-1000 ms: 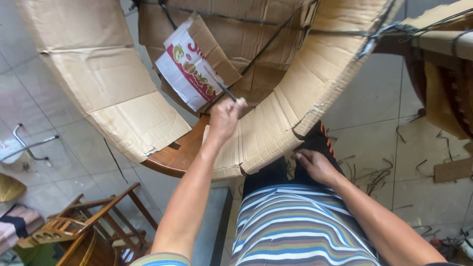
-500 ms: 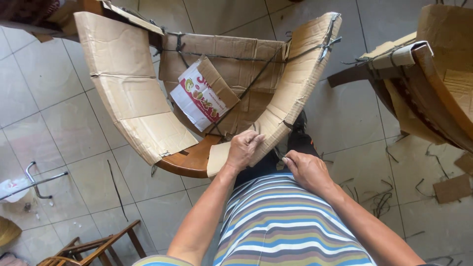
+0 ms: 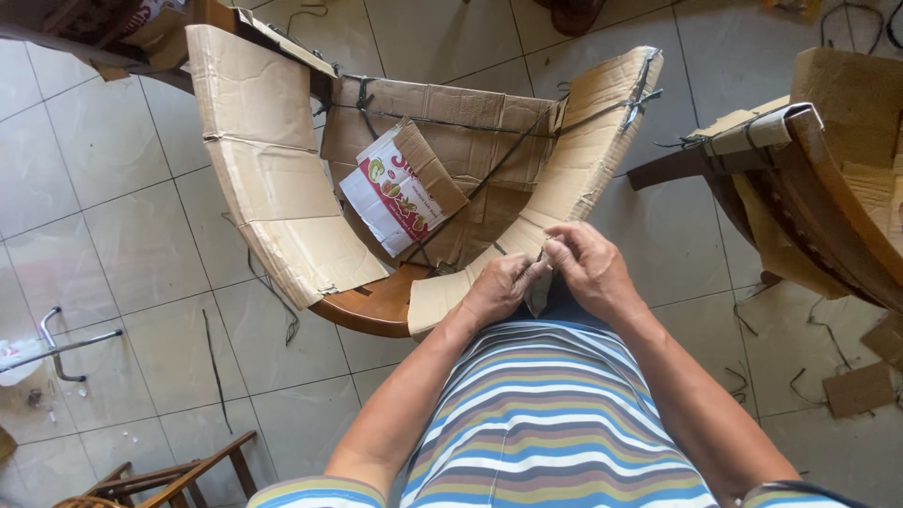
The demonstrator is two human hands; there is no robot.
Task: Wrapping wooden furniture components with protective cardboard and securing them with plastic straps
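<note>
A wooden chair (image 3: 369,309) wrapped in brown cardboard (image 3: 273,179) stands on the tiled floor in front of me, bound with thin dark cord (image 3: 503,150). A printed white-and-red cardboard piece (image 3: 395,193) lies on its seat. My left hand (image 3: 497,290) and my right hand (image 3: 583,265) meet at the lower edge of the right cardboard armrest strip (image 3: 583,160), fingers pinched together on the cardboard edge and the cord there. What sits between the fingertips is too small to tell.
A second cardboard-wrapped wooden chair (image 3: 818,179) stands at the right. Cut cord scraps (image 3: 809,367) and a cardboard scrap (image 3: 856,388) litter the tiles. A folding wooden frame (image 3: 160,480) lies bottom left, a metal bar (image 3: 66,343) at the left edge.
My right hand rose from my lap to the armrest edge and joined my left hand. The left hand came down from the cord over the seat. The view tilted up slightly.
</note>
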